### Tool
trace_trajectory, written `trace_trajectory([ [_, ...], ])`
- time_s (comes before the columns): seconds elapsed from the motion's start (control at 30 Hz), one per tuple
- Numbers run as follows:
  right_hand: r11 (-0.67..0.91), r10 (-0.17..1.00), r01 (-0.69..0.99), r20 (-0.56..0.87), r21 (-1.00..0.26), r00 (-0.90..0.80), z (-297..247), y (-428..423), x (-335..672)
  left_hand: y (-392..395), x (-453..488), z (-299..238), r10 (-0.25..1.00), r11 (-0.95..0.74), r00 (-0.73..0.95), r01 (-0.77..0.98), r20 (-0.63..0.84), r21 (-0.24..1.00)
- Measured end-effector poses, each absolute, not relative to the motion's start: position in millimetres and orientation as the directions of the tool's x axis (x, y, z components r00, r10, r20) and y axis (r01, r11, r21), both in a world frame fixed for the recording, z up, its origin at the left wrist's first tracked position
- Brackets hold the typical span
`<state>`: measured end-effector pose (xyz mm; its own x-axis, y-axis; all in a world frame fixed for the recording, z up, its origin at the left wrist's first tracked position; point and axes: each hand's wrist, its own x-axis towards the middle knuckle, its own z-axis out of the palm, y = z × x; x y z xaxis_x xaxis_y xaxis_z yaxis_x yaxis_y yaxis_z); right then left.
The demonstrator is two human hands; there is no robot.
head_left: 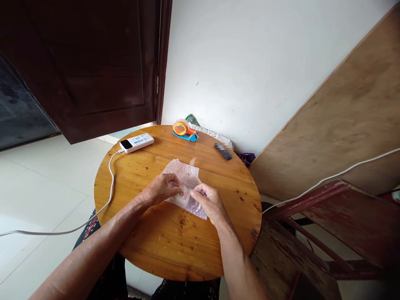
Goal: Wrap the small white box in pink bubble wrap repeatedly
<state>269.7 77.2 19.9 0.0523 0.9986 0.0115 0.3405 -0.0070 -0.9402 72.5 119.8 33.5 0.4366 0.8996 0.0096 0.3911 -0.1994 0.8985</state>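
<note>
A sheet of bubble wrap (185,176) lies on the round wooden table (162,246), with a strip of tape at its far edge. My left hand (163,187) rests on the wrap's left side, fingers curled and pinching at its middle. My right hand (210,202) pinches the same spot from the right, covering the near corner. A small pinkish thing shows between the fingertips; I cannot make out what it is.
A white power bank (136,142) with a white cable (110,183) lies at the table's far left. An orange and blue tape dispenser (184,130) and a dark small object (222,151) sit at the back. A wooden board (343,125) leans on the wall; a red wooden frame (328,225) stands right.
</note>
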Motion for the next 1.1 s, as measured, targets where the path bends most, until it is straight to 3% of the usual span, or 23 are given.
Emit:
trace_trajectory([
  [0.3,0.008,0.999,0.499,0.032,-0.867,0.041,14,81,282,125,76,32,0.915,-0.188,0.404,0.433,-0.004,0.882],
  [0.43,0.187,0.963,0.655,0.269,-0.732,0.025,20,76,282,127,77,34,0.916,-0.185,0.402,0.432,-0.005,0.883],
  [0.57,0.476,0.841,0.728,0.498,-0.494,-0.213,42,65,273,127,78,36,0.917,-0.191,0.398,0.444,-0.002,0.875],
  [0.73,0.597,0.781,0.773,0.376,-0.216,-0.498,56,55,256,127,81,37,0.921,-0.199,0.389,0.466,0.003,0.862],
  [0.93,0.559,0.812,0.826,0.254,-0.073,-0.526,59,51,245,125,54,40,0.919,-0.232,0.395,0.545,-0.003,0.805],
  [1.03,0.549,0.819,0.835,0.206,-0.011,-0.536,64,53,239,120,33,36,0.970,-0.205,0.229,0.604,0.078,0.770],
  [1.1,0.538,0.824,0.842,0.187,0.040,-0.535,66,56,235,116,24,33,0.993,-0.107,0.115,0.677,0.038,0.728],
])
